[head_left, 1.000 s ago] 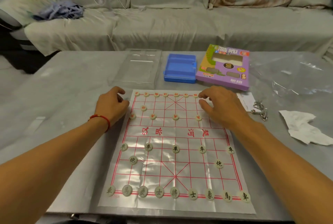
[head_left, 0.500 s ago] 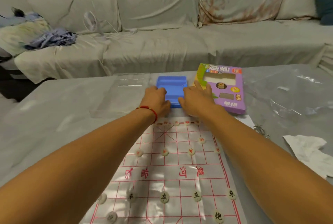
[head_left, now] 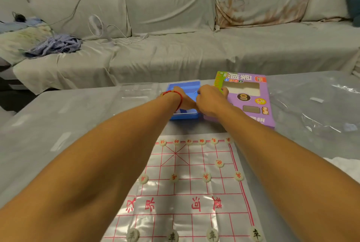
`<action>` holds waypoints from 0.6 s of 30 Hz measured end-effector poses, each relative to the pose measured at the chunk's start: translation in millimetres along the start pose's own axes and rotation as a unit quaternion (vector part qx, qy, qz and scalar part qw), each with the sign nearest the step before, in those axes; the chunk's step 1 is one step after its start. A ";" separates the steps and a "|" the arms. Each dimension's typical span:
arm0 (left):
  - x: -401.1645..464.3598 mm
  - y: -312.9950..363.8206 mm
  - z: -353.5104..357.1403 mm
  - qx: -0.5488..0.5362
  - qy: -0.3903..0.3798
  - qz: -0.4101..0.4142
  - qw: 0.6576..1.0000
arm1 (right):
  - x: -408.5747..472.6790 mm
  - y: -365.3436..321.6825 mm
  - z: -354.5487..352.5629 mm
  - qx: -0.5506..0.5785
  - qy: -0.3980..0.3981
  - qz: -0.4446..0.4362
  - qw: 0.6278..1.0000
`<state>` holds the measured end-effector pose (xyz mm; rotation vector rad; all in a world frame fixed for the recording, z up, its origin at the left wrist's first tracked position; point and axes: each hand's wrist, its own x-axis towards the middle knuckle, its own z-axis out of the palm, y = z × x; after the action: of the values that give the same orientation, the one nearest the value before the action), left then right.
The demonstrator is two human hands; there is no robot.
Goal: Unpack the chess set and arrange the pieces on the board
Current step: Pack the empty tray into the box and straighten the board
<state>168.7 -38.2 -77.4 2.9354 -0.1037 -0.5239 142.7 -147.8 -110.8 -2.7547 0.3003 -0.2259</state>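
Note:
The blue plastic box [head_left: 185, 117] lies on the table just beyond the board's far edge. My left hand [head_left: 184, 100], with a red string at the wrist, lies over the box's top and grips it. My right hand [head_left: 211, 101] curls onto its right side. My fingertips are hidden. The board [head_left: 194, 202] is a shiny sheet with a red grid. Red-lettered pieces [head_left: 206, 177] stand on its far rows. Black-lettered pieces [head_left: 212, 235] stand near the bottom edge.
A purple carton [head_left: 253, 103] lies right of the blue box, touching my right hand. A clear plastic tray [head_left: 136, 93] sits to the left of the box. Crumpled clear wrap [head_left: 321, 109] and a white tissue [head_left: 346, 167] are at the right. A grey sofa [head_left: 175, 50] runs behind the table.
Both hands left the board's far row, reached forward to the blue box, and now sit closer together on top of it. The view has moved forward.

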 end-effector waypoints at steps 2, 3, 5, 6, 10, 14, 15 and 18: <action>-10.0 -0.3 -5.4 -0.017 0.038 -0.006 0.999 | -7.4 -0.5 -10.7 0.070 0.058 0.016 0.996; -18.3 -0.6 -8.2 -0.018 0.072 -0.002 0.997 | -13.9 -0.4 -19.6 0.124 0.080 0.031 0.989; -40.0 -4.3 -11.4 -0.020 0.142 0.035 0.989 | -31.1 -0.8 -39.4 0.234 0.097 0.064 0.965; -54.8 -5.7 -11.4 -0.020 0.167 0.067 0.984 | -43.0 0.2 -50.3 0.279 0.089 0.081 0.953; -138.8 -13.9 1.3 0.022 0.231 0.160 0.959 | -113.6 5.4 -84.0 0.427 -0.014 0.139 0.893; -223.6 -16.1 32.4 0.068 0.274 0.224 0.933 | -196.2 12.6 -100.7 0.529 -0.047 0.186 0.827; -241.3 -15.6 40.8 0.079 0.279 0.229 0.929 | -214.9 15.3 -103.5 0.539 -0.053 0.191 0.819; -282.9 -7.6 62.5 0.103 0.268 0.248 0.925 | -262.4 28.0 -108.7 0.542 -0.039 0.218 0.811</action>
<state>-117.7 -12.7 -41.0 2.9506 -0.8431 0.3831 -136.4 -147.7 -51.6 -1.5016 0.5539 -0.1021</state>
